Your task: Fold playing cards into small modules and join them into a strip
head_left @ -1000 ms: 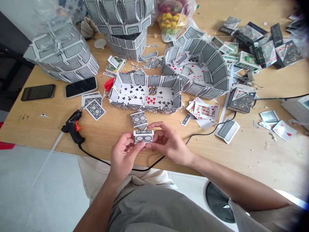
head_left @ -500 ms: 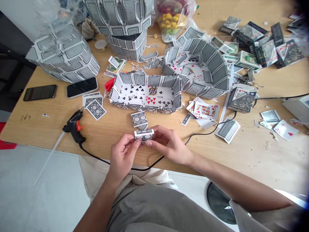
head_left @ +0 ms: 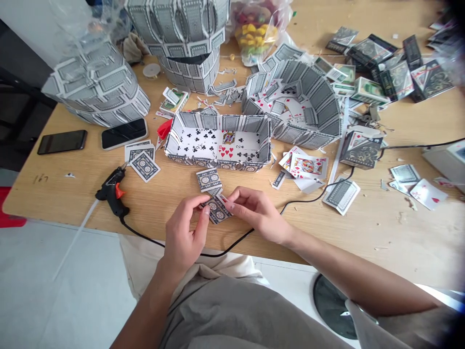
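As your half-closed left hand point(head_left: 181, 232) and right hand point(head_left: 257, 211) pinch a small blue-backed playing-card piece point(head_left: 217, 211) from both sides, it sits tilted just nearer you than a blue-backed card block point(head_left: 209, 180); from this head view, whether it touches the light wooden table point(head_left: 65, 194) is hard to tell.

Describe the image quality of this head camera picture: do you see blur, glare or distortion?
Head view: the light is soft and even, without strong glare; the wide lens curves the table; a dark blur covers the top right corner; the left hand and right hand stay clear enough.
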A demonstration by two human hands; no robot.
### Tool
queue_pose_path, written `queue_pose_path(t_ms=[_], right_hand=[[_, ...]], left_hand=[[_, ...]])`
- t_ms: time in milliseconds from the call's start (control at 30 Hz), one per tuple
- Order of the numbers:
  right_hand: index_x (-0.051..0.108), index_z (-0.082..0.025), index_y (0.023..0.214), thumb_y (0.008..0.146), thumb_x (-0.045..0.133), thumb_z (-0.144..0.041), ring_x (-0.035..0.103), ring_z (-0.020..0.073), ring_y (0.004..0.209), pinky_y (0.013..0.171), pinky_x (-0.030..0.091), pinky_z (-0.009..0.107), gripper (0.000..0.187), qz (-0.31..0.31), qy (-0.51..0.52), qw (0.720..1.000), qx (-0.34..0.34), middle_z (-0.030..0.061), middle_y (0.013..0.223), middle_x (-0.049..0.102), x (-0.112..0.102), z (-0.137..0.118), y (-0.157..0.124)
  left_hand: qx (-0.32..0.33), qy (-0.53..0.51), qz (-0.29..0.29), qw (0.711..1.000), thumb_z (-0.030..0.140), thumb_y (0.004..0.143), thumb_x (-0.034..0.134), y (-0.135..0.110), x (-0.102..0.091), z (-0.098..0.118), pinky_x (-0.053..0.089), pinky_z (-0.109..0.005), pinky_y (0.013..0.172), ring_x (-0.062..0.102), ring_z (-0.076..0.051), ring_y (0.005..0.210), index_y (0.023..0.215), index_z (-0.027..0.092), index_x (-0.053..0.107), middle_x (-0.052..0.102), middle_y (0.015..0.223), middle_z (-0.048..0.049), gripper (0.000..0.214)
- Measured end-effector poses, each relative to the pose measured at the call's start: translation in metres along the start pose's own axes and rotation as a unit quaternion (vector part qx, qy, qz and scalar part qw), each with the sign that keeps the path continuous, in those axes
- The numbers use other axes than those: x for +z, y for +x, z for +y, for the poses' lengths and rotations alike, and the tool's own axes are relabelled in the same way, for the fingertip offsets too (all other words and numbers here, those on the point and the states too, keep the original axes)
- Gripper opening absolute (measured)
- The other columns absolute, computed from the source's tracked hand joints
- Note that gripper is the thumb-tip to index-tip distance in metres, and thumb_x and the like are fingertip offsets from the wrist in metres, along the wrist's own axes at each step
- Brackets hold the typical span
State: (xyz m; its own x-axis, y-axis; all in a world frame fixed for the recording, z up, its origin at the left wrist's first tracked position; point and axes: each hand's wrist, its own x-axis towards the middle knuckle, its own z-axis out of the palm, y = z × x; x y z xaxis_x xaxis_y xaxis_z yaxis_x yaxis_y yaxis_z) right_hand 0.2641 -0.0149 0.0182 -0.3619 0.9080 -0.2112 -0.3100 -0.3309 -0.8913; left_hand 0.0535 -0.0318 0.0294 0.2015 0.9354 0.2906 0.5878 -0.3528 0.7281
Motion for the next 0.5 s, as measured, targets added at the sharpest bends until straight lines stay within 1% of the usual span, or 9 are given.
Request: queue_pose_path(t_ms=[100, 200, 267, 333, 433, 467, 500], right_hand=[[0.067, -0.018, 0.091, 0.091, 0.084, -0.041, 0.061, 0.0156, 0.083, 0.081, 0.048, 0.029, 0.029, -0.032, 0.051, 0.997, 0.04, 0.0012, 0.088, 0.068, -0.002, -0.005, 0.002], [0.065, -0.019, 0.094, 0.088, 0.085, -0.039, 0.059, 0.0157, 0.084, 0.078, 0.047, 0.028, 0.029, -0.056, 0.125, 0.985, 0.103, -0.0004, 0.089, 0.064, -0.001, -0.007, 0.001], [0.062, -0.02, 0.092, 0.087, 0.085, -0.037, 0.058, 0.0158, 0.083, 0.077, 0.047, 0.028, 0.03, -0.073, 0.175, 0.972, 0.138, -0.0008, 0.088, 0.062, -0.001, -0.009, 0.001], [0.06, -0.019, 0.089, 0.086, 0.085, -0.035, 0.058, 0.0156, 0.082, 0.078, 0.047, 0.028, 0.03, -0.083, 0.198, 0.965, 0.149, -0.0008, 0.086, 0.061, 0.0, -0.009, 0.001], [0.059, -0.018, 0.087, 0.086, 0.085, -0.033, 0.058, 0.0156, 0.084, 0.083, 0.046, 0.028, 0.029, -0.089, 0.196, 0.966, 0.142, 0.0001, 0.086, 0.062, -0.001, -0.01, 0.002], [0.058, -0.018, 0.086, 0.086, 0.085, -0.033, 0.059, 0.0162, 0.086, 0.084, 0.045, 0.029, 0.03, -0.092, 0.191, 0.967, 0.142, 0.0005, 0.087, 0.062, -0.001, -0.01, 0.002], [0.057, -0.018, 0.085, 0.085, 0.085, -0.034, 0.059, 0.0169, 0.087, 0.084, 0.044, 0.029, 0.032, -0.095, 0.186, 0.967, 0.144, 0.0006, 0.086, 0.062, -0.001, -0.01, 0.002]], left_hand=[[0.065, 0.041, 0.001, 0.997, 0.009, 0.103, 0.059, 0.003, 0.002, 0.005, 0.058, -0.037, 0.101, 0.072, -0.022, 0.114, 0.122, 0.022, 0.066, 0.075, 0.119, -0.0098, 0.023], [0.083, 0.061, -0.002, 0.995, 0.008, 0.102, 0.06, 0.002, 0.005, 0.01, 0.057, -0.039, 0.102, 0.07, -0.023, 0.116, 0.118, 0.021, 0.064, 0.074, 0.121, -0.0111, 0.021], [0.092, 0.065, -0.009, 0.994, 0.009, 0.101, 0.062, 0.001, 0.006, 0.012, 0.056, -0.041, 0.103, 0.069, -0.024, 0.117, 0.119, 0.021, 0.062, 0.073, 0.122, -0.0119, 0.022], [0.102, 0.066, -0.02, 0.992, 0.018, 0.099, 0.069, 0.0, 0.006, 0.014, 0.055, -0.044, 0.105, 0.068, -0.027, 0.12, 0.123, 0.02, 0.061, 0.072, 0.126, -0.0141, 0.025], [0.114, 0.075, -0.037, 0.99, 0.038, 0.092, 0.083, 0.002, 0.006, 0.017, 0.053, -0.048, 0.108, 0.066, -0.033, 0.127, 0.128, 0.019, 0.059, 0.069, 0.133, -0.018, 0.047], [0.117, 0.082, -0.038, 0.989, 0.041, 0.09, 0.085, 0.002, 0.006, 0.018, 0.053, -0.048, 0.109, 0.065, -0.033, 0.127, 0.129, 0.019, 0.058, 0.068, 0.134, -0.0184, 0.052], [0.12, 0.088, -0.036, 0.988, 0.04, 0.09, 0.085, 0.003, 0.007, 0.018, 0.053, -0.048, 0.109, 0.066, -0.033, 0.127, 0.129, 0.019, 0.058, 0.068, 0.134, -0.0181, 0.052]])
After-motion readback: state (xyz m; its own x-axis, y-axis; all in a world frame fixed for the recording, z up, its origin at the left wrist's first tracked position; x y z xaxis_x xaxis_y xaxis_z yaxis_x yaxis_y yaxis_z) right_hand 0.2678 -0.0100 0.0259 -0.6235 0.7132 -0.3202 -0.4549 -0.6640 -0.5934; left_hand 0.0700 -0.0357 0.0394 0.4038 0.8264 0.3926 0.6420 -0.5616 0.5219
